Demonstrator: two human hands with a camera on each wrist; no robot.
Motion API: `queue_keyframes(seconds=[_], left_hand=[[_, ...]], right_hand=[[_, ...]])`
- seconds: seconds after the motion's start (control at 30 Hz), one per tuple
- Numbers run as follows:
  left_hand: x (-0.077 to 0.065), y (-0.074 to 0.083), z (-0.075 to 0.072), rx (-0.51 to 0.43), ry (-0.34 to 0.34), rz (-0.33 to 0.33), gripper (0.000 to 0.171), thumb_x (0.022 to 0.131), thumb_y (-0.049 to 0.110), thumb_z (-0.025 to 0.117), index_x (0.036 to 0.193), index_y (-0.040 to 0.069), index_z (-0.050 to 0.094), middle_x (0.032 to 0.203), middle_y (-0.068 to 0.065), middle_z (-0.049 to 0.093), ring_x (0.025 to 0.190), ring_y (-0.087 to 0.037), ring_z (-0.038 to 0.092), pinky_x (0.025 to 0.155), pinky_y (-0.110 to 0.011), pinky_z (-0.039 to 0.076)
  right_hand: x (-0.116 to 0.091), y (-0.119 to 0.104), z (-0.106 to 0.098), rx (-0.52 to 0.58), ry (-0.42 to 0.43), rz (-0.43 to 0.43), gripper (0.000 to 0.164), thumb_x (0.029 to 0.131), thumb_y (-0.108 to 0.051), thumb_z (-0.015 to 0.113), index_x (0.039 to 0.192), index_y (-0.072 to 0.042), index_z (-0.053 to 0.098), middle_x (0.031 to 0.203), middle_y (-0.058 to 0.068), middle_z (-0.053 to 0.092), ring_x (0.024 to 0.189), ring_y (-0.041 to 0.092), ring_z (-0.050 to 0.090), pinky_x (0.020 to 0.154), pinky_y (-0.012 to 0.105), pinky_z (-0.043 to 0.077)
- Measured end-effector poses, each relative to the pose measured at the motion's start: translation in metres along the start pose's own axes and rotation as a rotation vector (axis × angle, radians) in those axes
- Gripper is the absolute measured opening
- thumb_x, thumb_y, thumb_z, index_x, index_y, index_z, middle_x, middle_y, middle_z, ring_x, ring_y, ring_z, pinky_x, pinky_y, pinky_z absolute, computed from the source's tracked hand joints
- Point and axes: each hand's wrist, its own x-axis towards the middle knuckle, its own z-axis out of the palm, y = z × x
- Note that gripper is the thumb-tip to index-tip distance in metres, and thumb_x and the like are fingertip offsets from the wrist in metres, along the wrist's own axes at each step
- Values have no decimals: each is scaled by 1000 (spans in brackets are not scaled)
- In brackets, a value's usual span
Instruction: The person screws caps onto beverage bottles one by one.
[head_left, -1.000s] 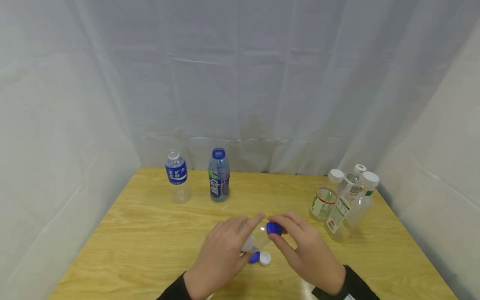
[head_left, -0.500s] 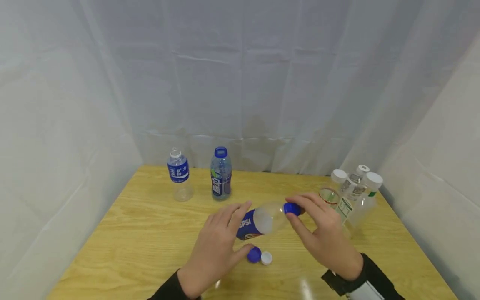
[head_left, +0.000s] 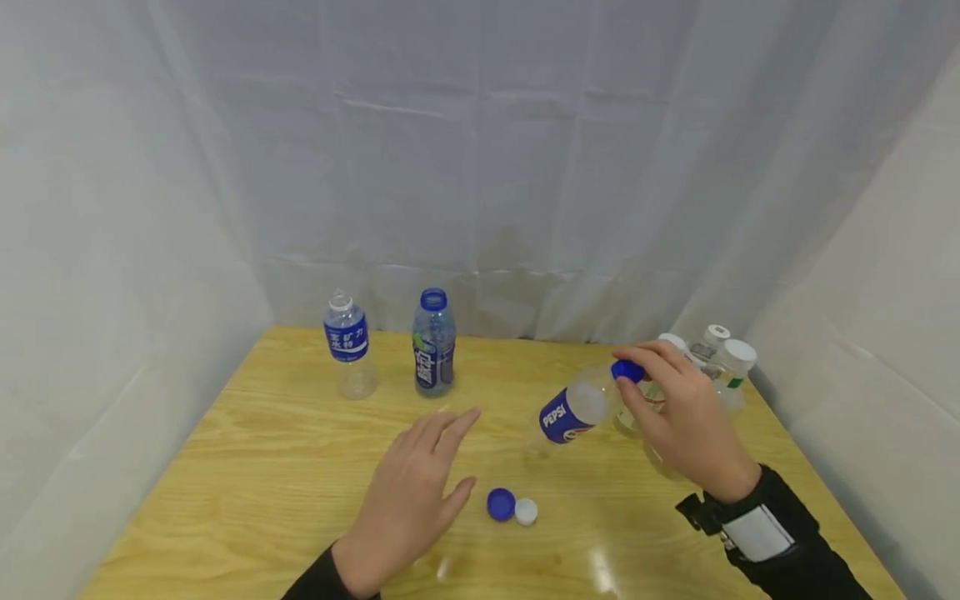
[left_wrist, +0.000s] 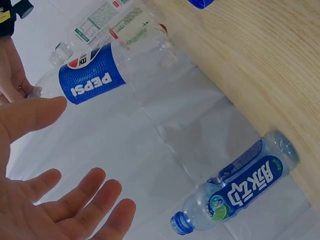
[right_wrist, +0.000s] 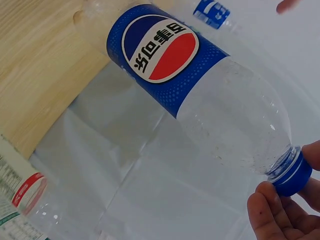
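Note:
A clear Pepsi bottle [head_left: 567,414] with a blue label leans with its neck up and to the right. My right hand [head_left: 686,412] pinches its blue cap [right_wrist: 291,176] between thumb and fingers; in the right wrist view the cap sits on the bottle's neck. My left hand [head_left: 412,492] is apart from the bottle, its fingers spread and holding nothing. Just right of the left hand, a loose blue cap [head_left: 501,504] and a white cap [head_left: 526,512] lie side by side on the wooden table [head_left: 300,500].
An uncapped blue-tinted bottle [head_left: 433,343] and a clear bottle with a blue label [head_left: 348,343] stand at the back left. Several white-capped bottles cluster at the right, including one with a green mark [head_left: 731,367], partly hidden by the right hand. A pale curtain [head_left: 480,167] hangs behind.
The left hand has let go of the Pepsi bottle. The right hand has carried it by the cap to the right and back, towards the white-capped bottles.

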Motion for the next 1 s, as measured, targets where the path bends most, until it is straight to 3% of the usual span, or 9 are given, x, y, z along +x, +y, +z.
queue_keyframes(seconds=[0.3, 0.53, 1.0], left_hand=[[-4, -3, 0, 9, -19, -27, 84, 75, 29, 89, 148, 17, 48, 130, -4, 63, 117, -20, 62, 95, -39, 56], [-5, -4, 1, 0, -28, -31, 81, 77, 30, 87, 147, 17, 49, 130, -4, 63, 115, -20, 63, 92, -38, 58], [-7, -5, -1, -3, -48, -47, 80, 79, 30, 85, 148, 18, 48, 128, -2, 64, 112, -18, 64, 90, -35, 58]], right_hand=[[3, 31, -1, -110, -81, 87, 32, 92, -3, 69, 123, 1, 66, 117, 16, 63, 95, 25, 66, 70, 40, 62], [2, 47, -5, -126, -118, 164, 29, 95, -3, 63, 124, 1, 66, 117, 17, 63, 95, 28, 65, 68, 42, 59], [4, 59, -8, -182, -190, 194, 30, 97, -4, 59, 126, 3, 65, 118, 23, 61, 98, 34, 61, 69, 45, 57]])
